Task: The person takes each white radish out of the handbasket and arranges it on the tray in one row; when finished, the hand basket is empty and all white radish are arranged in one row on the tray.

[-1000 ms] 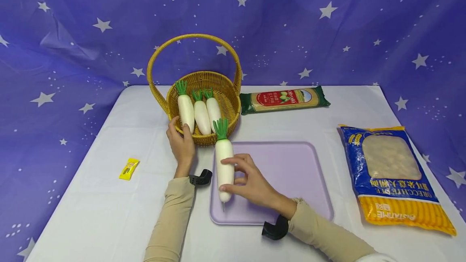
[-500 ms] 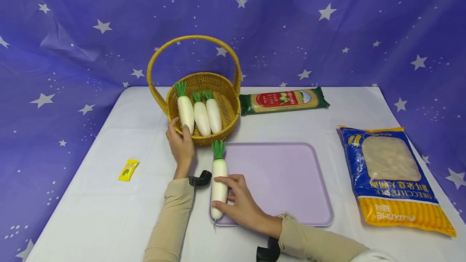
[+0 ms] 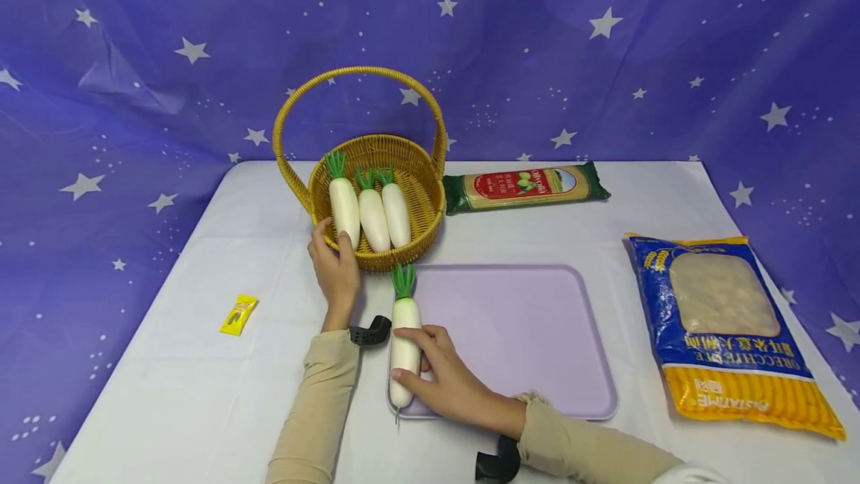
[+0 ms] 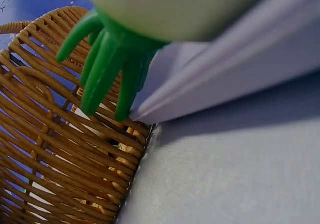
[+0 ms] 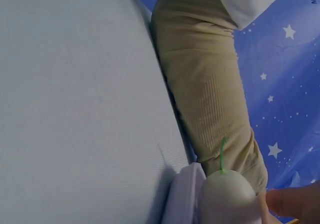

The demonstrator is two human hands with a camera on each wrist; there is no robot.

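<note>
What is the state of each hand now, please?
Left hand: holding the basket by its rim.
Right hand: holding a white radish between thumb and fingers.

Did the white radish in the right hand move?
Yes. Against the tray, the white radish has moved down the picture and slightly left, toward the tray's left edge.

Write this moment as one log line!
left grip: holds basket; right grip: holds radish at left edge of tray; inside basket: three radishes; yellow packet: on table
</note>
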